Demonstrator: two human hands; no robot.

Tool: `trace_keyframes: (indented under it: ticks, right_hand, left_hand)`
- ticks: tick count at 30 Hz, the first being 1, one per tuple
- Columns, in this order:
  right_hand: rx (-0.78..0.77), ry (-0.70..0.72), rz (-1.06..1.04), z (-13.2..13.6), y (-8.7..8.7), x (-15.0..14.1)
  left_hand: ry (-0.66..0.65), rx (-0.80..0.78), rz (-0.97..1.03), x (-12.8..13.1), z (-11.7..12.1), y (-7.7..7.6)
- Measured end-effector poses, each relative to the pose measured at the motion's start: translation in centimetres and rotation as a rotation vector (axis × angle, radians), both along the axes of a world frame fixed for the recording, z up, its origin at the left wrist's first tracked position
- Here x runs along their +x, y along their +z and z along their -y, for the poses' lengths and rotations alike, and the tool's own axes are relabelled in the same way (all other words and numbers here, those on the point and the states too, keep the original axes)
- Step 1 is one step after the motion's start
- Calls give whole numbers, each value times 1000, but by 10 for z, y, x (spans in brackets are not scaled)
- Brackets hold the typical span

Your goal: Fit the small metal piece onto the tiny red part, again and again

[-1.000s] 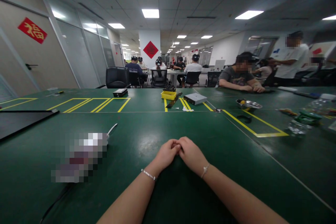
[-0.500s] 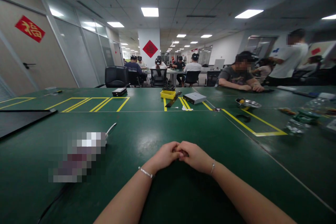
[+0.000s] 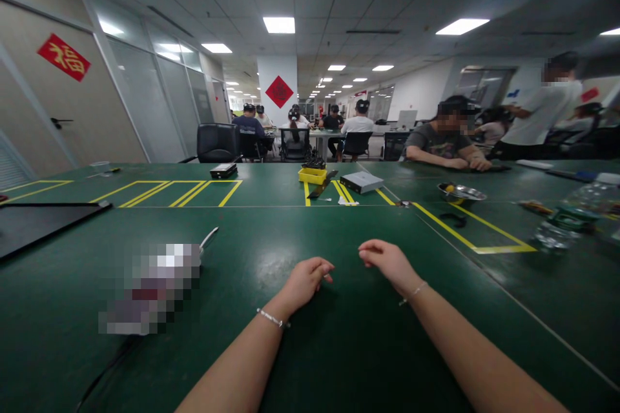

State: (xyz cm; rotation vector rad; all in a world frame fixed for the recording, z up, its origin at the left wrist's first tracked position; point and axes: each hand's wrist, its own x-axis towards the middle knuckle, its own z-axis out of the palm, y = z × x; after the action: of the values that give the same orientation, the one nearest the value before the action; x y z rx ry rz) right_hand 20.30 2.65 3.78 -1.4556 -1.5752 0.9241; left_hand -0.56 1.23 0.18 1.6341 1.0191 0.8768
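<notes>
My left hand is over the green table, with its fingers loosely bent and slightly apart. Nothing shows between them. To its right, a gap away, my right hand is raised a little, its fingers relaxed and curving inward, and it too appears to hold nothing. Each wrist wears a thin bracelet. Left of my hands lies a blurred-out oblong object with a white cable end and a dark cord.
Farther back are a yellow tray, a grey box, a black boxy device and a metal bowl. A plastic bottle stands at right. A dark panel lies left. A person sits opposite.
My hands were clasped together and have come apart. The right hand has moved right and slightly up, while the left stays nearly in place. The view has shifted slightly.
</notes>
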Motion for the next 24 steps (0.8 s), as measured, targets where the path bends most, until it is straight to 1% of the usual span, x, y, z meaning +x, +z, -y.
trace_keyframes:
  ticks: [2, 4, 6, 8, 9, 11, 12, 14, 16, 18, 19, 21, 24]
  right_hand:
    - [85, -299, 265, -9, 7, 49]
    - [139, -593, 610, -9, 5, 108]
    - [49, -728, 818, -3, -8, 167]
    - [-64, -885, 874, 4, -26, 216]
    - [-113, -955, 857, 7, -36, 234]
    - [-185, -1046, 775, 8, -52, 257]
    - [-200, -1059, 727, 7, -57, 262]
    - [-225, -1057, 641, 4, -60, 262]
    - [-245, -1054, 575, 3, -54, 254]
    - [-237, -1035, 495, 3, -44, 241]
    - [-215, -1021, 433, 3, -39, 232]
    - [-124, -965, 198, 2, -29, 209]
    - [15, -829, -170, -7, -21, 160]
  left_hand:
    - [115, -38, 143, -3, -5, -1]
    - [212, -150, 333, -7, -9, -1]
    - [269, -299, 510, -11, -12, -1]
    - [285, -424, 664, -14, -15, -1]
    - [284, -472, 730, -16, -16, -1]
    - [281, -544, 838, -18, -18, 0]
    - [282, -571, 879, -20, -19, -1]
    - [279, -610, 943, -22, -20, -2]
    - [265, -632, 986, -24, -22, -4]
    - [243, -653, 1012, -25, -22, -5]
    - [230, -664, 1021, -25, -22, -6]
    - [204, -681, 1037, -25, -21, -5]
    - [135, -691, 1060, -23, -17, -1]
